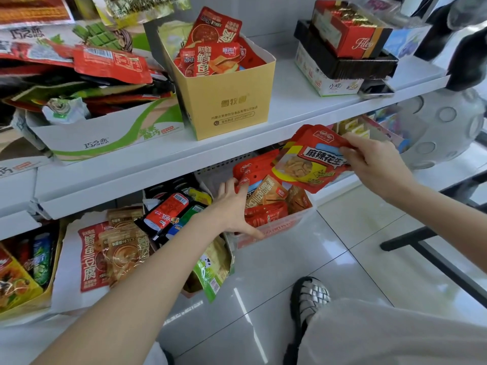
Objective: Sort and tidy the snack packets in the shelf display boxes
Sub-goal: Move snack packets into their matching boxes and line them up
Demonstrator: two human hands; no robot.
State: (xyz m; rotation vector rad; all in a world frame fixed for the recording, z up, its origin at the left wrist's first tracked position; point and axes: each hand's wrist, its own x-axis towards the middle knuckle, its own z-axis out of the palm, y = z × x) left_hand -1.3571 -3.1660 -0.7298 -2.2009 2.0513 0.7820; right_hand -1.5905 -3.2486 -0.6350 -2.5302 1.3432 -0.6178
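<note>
My right hand [369,159] grips a small stack of red and yellow snack packets [308,159] by their top right corner, lifted just above a clear plastic bin [274,229] on the lower shelf. The bin holds several red and orange packets [266,198]. My left hand [233,209] is spread over the bin's left front corner, thumb along the rim and fingers touching the packets inside. A yellow display box [229,101] with red packets stands on the upper shelf. A white and green box [105,133] to its left overflows with mixed packets.
White cartons on the lower shelf hold tofu packets [89,259] and dark and green bars [166,214]. Stacked gift boxes [347,40] and a phone [376,90] sit at the upper right. My sandalled foot [311,299] stands on the glossy tiled floor below. A black table frame [427,248] runs at the right.
</note>
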